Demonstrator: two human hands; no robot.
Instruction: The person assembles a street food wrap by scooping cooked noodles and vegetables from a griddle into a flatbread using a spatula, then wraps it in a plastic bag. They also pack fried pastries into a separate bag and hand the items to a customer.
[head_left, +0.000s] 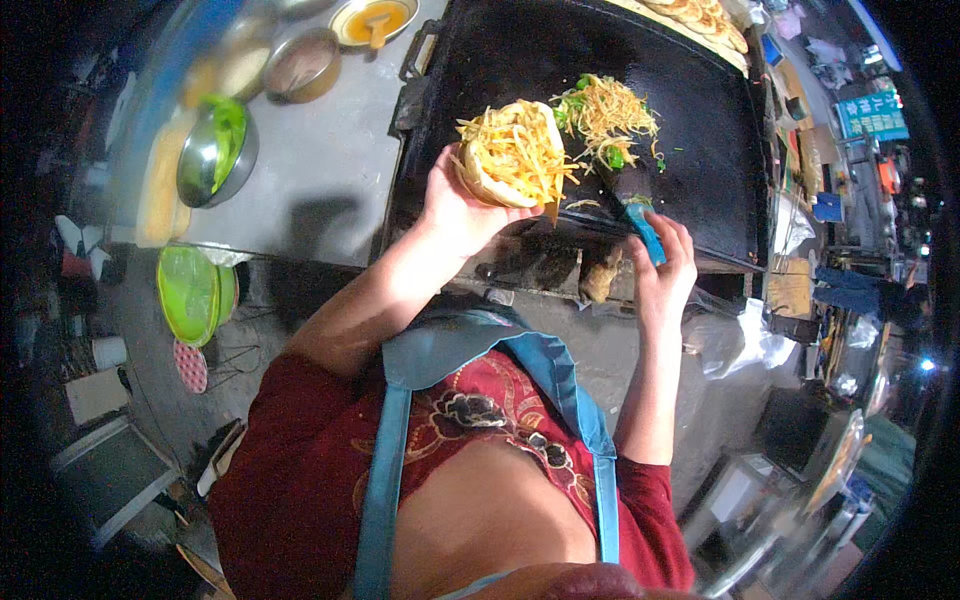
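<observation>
My left hand (458,212) is wrapped round a split bun (487,187), its opening turned upward. Pale yellow shreds (515,150) heap out of the bun and hang over its right side. In my right hand (664,272) is the blue handle of a scraper (643,233), whose dark blade lies on the black griddle (705,120). Against the blade's far end rests a pile of browned shreds (612,112) with green pieces. The bun is held above the griddle's near left part, just left of that pile.
Left of the griddle stands a grey counter (330,150) with a steel bowl (240,180) of green leaves, another metal bowl (303,66) and a dish of orange sauce (350,22). Several flat breads (700,18) line the griddle's far right edge. A green basin (187,295) sits below the counter.
</observation>
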